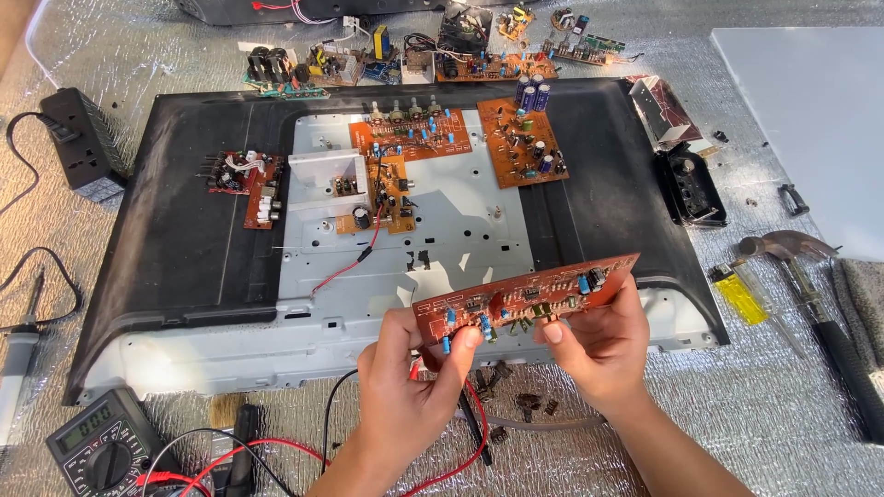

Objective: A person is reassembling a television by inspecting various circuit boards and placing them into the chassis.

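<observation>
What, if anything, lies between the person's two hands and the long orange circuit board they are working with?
Nothing visible does. The left hand and the right hand both grip the long orange circuit board directly, thumbs pressed on its component side, holding it tilted above the grey metal chassis.

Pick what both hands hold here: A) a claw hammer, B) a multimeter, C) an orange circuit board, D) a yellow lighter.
C: the left hand and right hand grip the orange circuit board at its ends, above the grey metal chassis.
</observation>
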